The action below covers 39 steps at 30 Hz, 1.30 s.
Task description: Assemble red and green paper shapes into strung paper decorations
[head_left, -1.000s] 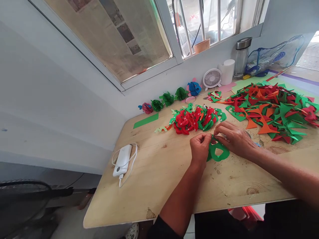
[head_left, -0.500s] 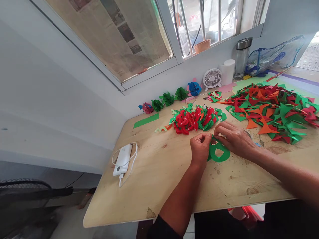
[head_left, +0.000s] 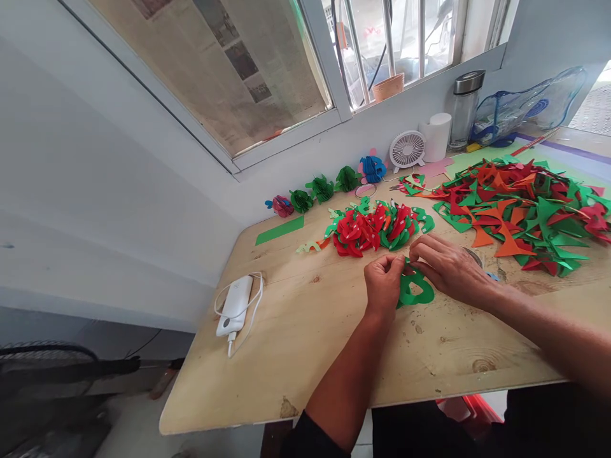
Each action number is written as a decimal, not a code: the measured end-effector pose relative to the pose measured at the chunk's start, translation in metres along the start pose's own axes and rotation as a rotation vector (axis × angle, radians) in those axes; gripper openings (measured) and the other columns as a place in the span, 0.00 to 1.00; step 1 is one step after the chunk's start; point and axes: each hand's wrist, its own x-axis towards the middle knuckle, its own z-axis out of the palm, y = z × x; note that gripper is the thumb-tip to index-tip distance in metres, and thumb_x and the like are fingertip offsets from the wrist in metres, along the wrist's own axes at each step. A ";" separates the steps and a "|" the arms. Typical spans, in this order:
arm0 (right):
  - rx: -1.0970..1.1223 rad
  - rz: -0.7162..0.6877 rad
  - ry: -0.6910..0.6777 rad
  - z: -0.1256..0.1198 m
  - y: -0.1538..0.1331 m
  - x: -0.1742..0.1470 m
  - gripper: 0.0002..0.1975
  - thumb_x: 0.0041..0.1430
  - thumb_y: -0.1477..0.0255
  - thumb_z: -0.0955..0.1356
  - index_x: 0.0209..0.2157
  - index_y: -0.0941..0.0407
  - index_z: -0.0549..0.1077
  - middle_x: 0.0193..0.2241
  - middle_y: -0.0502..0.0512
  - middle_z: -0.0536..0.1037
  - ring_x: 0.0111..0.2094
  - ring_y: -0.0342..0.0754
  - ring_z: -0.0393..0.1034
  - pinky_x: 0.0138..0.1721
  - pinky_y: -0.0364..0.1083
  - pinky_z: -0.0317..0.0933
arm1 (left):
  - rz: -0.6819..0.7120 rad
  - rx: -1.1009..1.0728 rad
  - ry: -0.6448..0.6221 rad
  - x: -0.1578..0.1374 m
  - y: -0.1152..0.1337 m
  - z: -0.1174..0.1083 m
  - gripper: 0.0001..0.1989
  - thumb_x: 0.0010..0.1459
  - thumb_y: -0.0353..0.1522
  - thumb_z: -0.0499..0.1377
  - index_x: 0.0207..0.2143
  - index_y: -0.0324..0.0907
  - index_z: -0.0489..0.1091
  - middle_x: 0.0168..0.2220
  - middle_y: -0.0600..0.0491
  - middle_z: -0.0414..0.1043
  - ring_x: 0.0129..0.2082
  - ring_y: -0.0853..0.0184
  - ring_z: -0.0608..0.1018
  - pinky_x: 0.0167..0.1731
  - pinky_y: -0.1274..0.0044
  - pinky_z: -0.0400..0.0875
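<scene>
A green paper cutout (head_left: 422,296) with a hole in its middle hangs from my fingertips, low over the wooden table. My left hand (head_left: 383,280) pinches its upper left edge between thumb and forefinger. Close beside it, my right hand (head_left: 446,264) has its fingertips closed on the top of the same paper. The exact spot where the fingertips meet is partly hidden. Just behind my hands lies a bunch of red and green paper cutouts (head_left: 358,230) with small white marks. A round, ring-like object (head_left: 473,256) shows partly behind my right hand.
Red, green and orange paper scraps (head_left: 520,210) are heaped at the right. A white power bank (head_left: 235,306) with a cable lies at the left. Along the wall stand paper balls (head_left: 321,189), a small white fan (head_left: 407,150), a white cylinder (head_left: 436,137) and a glass bottle (head_left: 464,114).
The green cutout's lower part has tilted and shifted slightly up and left. Both hands keep nearly the same place and grip.
</scene>
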 end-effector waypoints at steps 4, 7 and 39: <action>0.001 -0.013 -0.013 0.000 0.000 0.000 0.10 0.63 0.73 0.58 0.27 0.54 0.63 0.29 0.56 0.70 0.31 0.49 0.63 0.30 0.46 0.57 | 0.010 -0.017 -0.012 0.000 -0.002 -0.001 0.12 0.47 0.38 0.61 0.20 0.37 0.70 0.20 0.53 0.71 0.21 0.72 0.71 0.25 0.80 0.66; 0.009 -0.019 -0.027 -0.001 0.000 0.000 0.11 0.63 0.73 0.57 0.26 0.54 0.63 0.29 0.56 0.69 0.30 0.49 0.62 0.30 0.46 0.57 | 0.003 -0.029 -0.011 -0.001 -0.001 0.000 0.12 0.47 0.38 0.61 0.21 0.37 0.71 0.20 0.54 0.70 0.21 0.73 0.70 0.25 0.80 0.65; 0.493 0.402 -0.076 -0.004 0.010 0.001 0.07 0.57 0.66 0.65 0.28 0.55 0.69 0.36 0.55 0.77 0.33 0.46 0.68 0.31 0.45 0.59 | 0.139 0.157 -0.076 -0.005 0.008 -0.003 0.14 0.51 0.30 0.59 0.41 0.39 0.66 0.25 0.54 0.73 0.24 0.71 0.75 0.26 0.81 0.67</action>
